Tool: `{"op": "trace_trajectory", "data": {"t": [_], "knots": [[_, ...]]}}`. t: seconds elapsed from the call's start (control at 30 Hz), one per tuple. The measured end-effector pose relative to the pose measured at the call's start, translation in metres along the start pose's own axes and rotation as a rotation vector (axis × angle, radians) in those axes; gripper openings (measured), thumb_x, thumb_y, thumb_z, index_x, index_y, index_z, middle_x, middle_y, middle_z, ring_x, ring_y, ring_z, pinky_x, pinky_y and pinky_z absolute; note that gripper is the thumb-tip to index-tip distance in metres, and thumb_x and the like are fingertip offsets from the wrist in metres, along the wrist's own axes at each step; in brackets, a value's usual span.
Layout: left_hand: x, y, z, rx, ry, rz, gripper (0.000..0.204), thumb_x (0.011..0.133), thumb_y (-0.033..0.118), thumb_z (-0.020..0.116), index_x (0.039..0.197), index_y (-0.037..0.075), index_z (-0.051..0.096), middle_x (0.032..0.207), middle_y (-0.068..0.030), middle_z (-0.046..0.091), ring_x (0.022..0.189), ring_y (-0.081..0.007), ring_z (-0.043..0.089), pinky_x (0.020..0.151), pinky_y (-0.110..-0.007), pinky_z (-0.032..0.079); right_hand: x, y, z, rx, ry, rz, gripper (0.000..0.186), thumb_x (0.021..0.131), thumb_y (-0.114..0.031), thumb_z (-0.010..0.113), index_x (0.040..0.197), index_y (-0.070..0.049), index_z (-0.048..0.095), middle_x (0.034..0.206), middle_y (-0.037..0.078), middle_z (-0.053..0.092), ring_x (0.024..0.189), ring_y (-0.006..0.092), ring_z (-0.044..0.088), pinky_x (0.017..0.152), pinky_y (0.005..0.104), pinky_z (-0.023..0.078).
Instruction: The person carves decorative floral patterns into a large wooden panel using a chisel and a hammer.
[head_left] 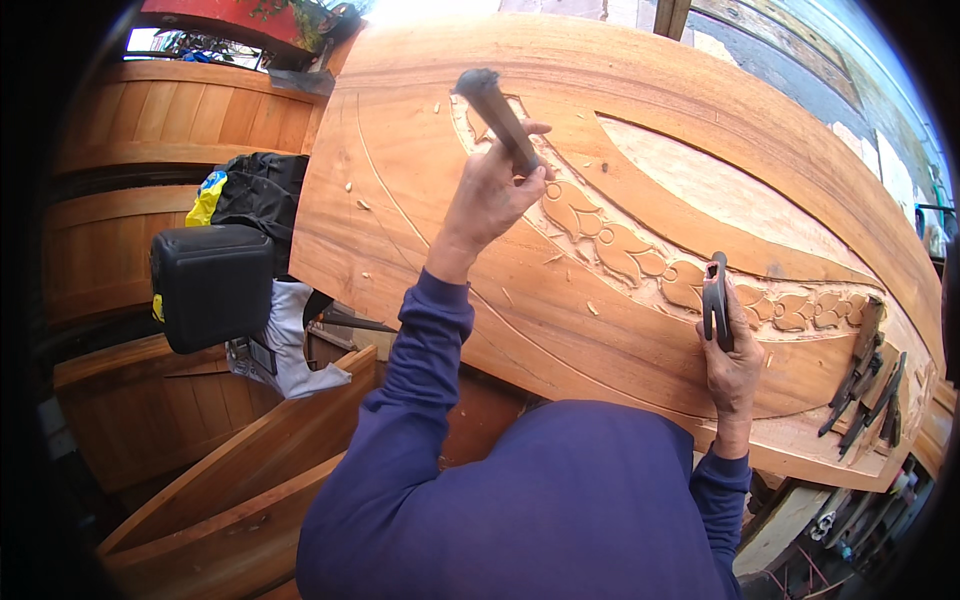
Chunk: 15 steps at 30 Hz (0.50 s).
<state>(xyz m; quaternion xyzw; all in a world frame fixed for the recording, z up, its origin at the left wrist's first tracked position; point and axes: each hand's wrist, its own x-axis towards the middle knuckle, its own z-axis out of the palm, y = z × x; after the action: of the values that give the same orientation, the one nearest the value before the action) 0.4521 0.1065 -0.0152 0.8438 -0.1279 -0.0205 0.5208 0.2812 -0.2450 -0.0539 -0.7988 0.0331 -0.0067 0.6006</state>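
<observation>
head view: a large wooden panel (375, 140) lies across the upper and right part of the field, below both hands. a carved band of leaves and rounded lobes (622, 262) runs obliquely over it, from near the left hand down to the right end, with a pale recessed area (690, 180) above it. the left hand (490, 192), at the upper end of the band, has its grip curled about the lower part of a dark, thick-ended hand tool (497, 108), which tilts up and to the left; the index finger is extended past the shaft. the right hand (735, 362), over the lower edge of the band, has its grip closed around a black, narrow tool with a loop-like upper end (722, 300), held nearly upright; its exact kind cannot be told. whether either tool touches the wood is also unclear. pale wood shavings (593, 308) are scattered on the surface. at the panel's right end lies a cluster of dark, slender hand tools (858, 385). to the left, beside the panel, are a black case (212, 290), a black-and-yellow bag (265, 190) and a white sack (290, 345); slatted wooden panelling (180, 110) stands behind them.
</observation>
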Motion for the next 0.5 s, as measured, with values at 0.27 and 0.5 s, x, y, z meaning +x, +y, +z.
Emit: {"op": "trace_trajectory", "data": {"t": [0.27,0.5], "knots": [[0.068,-0.005,-0.017,-0.077,-0.352,-0.305,0.036,0.097,0.003,0.064,0.132,0.0,0.056,0.091,-0.0077,0.074,0.087,-0.0151,0.075,0.076,-0.029,0.061,0.003,0.005,0.0,0.046,-0.026,0.029,0.071,0.091,0.017,0.064,0.157,-0.005,0.051,0.145,0.016,0.065,0.126,0.0189,0.066,0.106,0.0314,0.053],[0.04,-0.005,-0.005,-0.004,-0.184,-0.205,0.028,0.099,0.002,0.063,0.126,-0.001,0.056,0.092,-0.0087,0.073,0.089,-0.0154,0.075,0.076,-0.029,0.061,0.001,0.001,0.001,-0.059,-0.004,0.018,0.07,0.091,0.013,0.067,0.156,-0.01,0.054,0.139,0.016,0.07,0.121,0.0175,0.068,0.101,0.0314,0.055]]}}
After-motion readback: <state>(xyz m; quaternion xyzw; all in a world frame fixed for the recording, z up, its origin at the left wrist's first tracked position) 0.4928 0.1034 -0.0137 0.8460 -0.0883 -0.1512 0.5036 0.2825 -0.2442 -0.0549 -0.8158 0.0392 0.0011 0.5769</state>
